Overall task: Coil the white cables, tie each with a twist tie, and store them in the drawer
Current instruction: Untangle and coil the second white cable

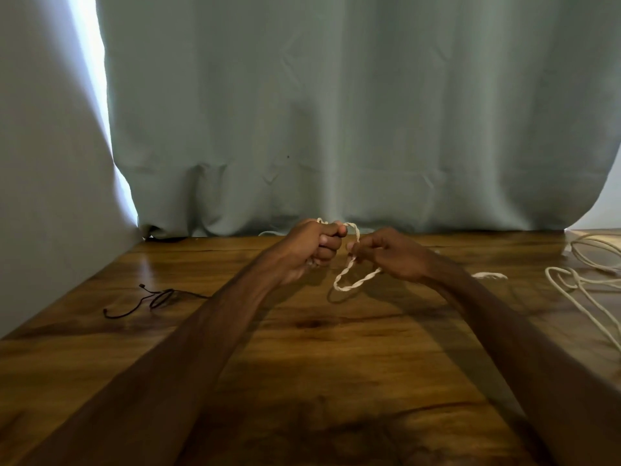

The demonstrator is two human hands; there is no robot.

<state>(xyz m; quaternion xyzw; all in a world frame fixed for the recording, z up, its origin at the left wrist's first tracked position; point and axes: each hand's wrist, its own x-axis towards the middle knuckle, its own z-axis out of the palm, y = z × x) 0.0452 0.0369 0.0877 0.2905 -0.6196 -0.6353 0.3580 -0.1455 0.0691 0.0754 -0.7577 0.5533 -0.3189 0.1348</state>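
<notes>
You held the twisted white cable (349,280) just above the worktop (302,348), left hand (312,245) fisted round its upper end, right hand (389,253) pinching the strand in its fingers (364,245), apparently to stop the loop springing apart.

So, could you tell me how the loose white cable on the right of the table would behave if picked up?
Probably floppy: the loose white cable lies in slack, uneven loops on the table, so it would likely sag and trail. Its loops overlap, so they may snag. It looks thin, so likely light.
</notes>
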